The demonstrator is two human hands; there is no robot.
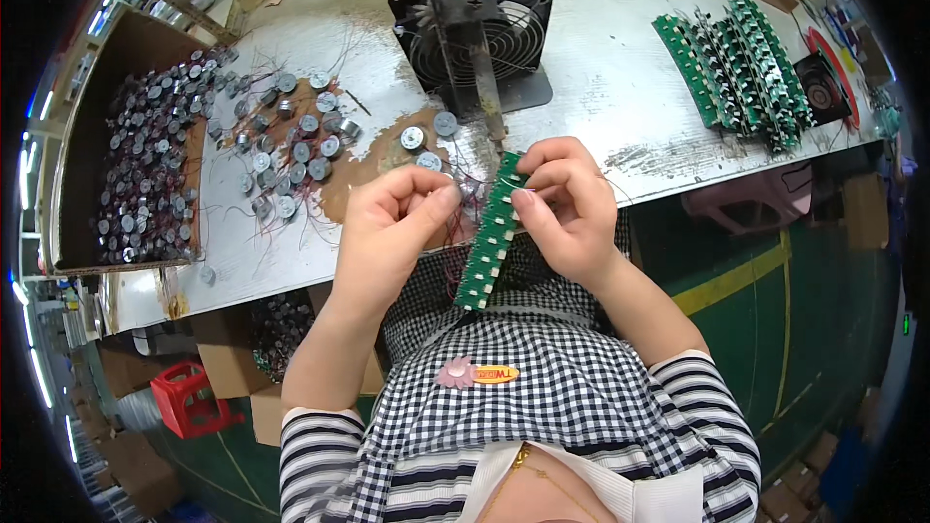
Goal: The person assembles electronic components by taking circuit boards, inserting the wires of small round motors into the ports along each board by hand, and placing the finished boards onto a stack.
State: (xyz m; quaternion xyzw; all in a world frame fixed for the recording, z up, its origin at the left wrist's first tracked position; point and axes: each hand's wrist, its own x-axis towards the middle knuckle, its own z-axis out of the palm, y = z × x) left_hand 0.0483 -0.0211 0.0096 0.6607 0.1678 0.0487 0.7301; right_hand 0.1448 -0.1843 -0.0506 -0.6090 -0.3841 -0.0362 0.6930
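Note:
A long green circuit board strip (487, 250) with a row of small white parts hangs slantwise before my apron. My right hand (573, 208) grips its upper end between thumb and fingers. To the left of the strip, my left hand (399, 223) is closed in a pinch; thin wires run by its fingertips, but what it holds is too small to make out. Just above the strip's top end points the tip of a soldering iron (491, 97) on a stand. Small round metal motors (414, 138) with thin leads lie beyond my left hand.
A black fan (524, 24) stands behind the iron. At left, a cardboard box (79, 150) holds many motors, with more loose motors (301, 152) beside it. Several stacked green boards (699, 73) lie at the right. A red stool (191, 399) stands below the table.

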